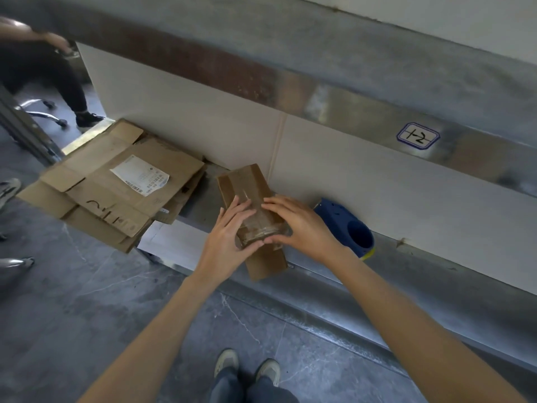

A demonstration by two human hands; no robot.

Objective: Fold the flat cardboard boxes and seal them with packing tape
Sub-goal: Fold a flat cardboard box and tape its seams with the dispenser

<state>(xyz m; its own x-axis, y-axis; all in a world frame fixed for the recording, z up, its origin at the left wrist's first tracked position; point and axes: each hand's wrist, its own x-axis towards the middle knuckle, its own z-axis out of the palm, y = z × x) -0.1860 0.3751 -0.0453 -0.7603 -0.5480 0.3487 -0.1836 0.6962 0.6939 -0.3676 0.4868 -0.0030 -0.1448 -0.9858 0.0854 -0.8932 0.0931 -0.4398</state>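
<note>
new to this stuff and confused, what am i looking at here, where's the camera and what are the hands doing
There is no machine here: one camera sits on a person's head and looks down, so their own shoes show at the bottom. The left hand and right hand lie on a small folded box, pressing clear tape over its near end. The box rests on a metal ledge. Left of it lies a stack of flat boxes; right of it a blue thing, perhaps a tape dispenser.

The metal bench (197, 212) bears a flat cardboard stack (116, 187), a taped box (247, 184) and a blue tape dispenser (345, 225).
</note>
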